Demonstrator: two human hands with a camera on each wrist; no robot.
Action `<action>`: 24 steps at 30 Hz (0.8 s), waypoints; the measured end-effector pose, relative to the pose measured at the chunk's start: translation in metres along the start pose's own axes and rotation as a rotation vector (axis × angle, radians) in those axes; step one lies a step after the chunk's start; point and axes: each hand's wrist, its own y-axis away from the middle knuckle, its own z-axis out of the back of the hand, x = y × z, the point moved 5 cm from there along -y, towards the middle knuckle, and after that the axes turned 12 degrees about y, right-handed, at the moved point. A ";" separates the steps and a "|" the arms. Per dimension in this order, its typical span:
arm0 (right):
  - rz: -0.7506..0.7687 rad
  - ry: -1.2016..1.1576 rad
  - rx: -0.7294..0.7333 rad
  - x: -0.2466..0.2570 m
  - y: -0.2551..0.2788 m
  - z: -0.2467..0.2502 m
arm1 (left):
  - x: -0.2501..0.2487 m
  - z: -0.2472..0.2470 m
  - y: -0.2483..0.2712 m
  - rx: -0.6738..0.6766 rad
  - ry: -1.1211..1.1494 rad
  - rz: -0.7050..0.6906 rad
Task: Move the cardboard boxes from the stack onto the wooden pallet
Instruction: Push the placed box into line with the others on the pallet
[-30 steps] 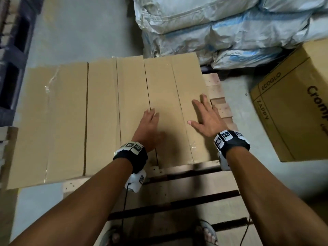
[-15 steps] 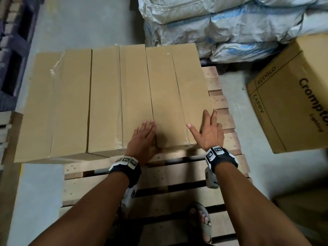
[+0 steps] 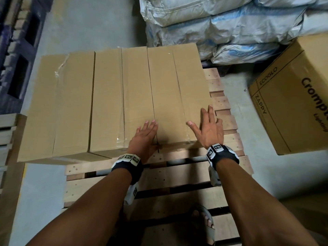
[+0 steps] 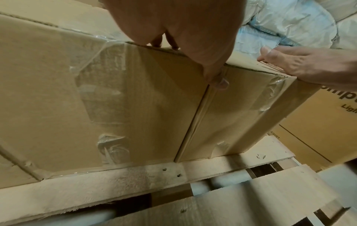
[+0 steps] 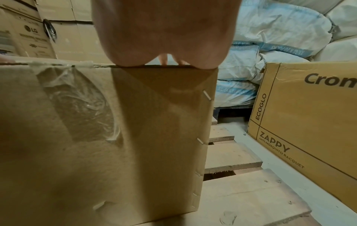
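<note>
Three plain cardboard boxes (image 3: pixel 113 103) are seen side by side on the far part of the wooden pallet (image 3: pixel 159 176), the leftmost overhanging its left edge. The left hand (image 3: pixel 144 137) is laid flat, fingers straight, on the near edge of the rightmost box (image 3: pixel 175 96); its thumb is seen hooked over the front face in the left wrist view. The right hand (image 3: pixel 209 128) is spread open on the same box's near right corner, nothing being gripped. A printed carton (image 3: pixel 292 103) stands right of the pallet, white sacks (image 3: pixel 230 23) beyond; firm pressure probably cannot be confirmed.
</note>
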 end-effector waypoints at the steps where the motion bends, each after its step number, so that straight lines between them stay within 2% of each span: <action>1: 0.001 0.006 0.001 0.000 0.000 0.000 | 0.000 0.000 0.000 0.005 0.002 0.001; 5: 0.015 0.045 0.029 0.007 0.002 0.000 | -0.004 0.000 0.003 0.009 0.001 0.005; 9: 0.084 0.067 0.208 0.020 0.014 0.016 | -0.018 0.009 0.010 0.060 0.054 0.036; 13: 0.241 -0.050 0.346 0.026 0.048 0.043 | -0.038 0.043 0.032 0.072 0.108 0.069; 15: 0.249 -0.079 0.379 0.022 0.071 0.061 | -0.058 0.068 0.050 0.084 0.119 0.059; 18: 0.200 -0.069 0.440 0.020 0.113 0.114 | -0.089 0.109 0.082 0.125 0.137 0.042; 24: 0.128 -0.189 0.378 0.023 0.194 0.250 | -0.164 0.199 0.148 0.170 0.187 0.031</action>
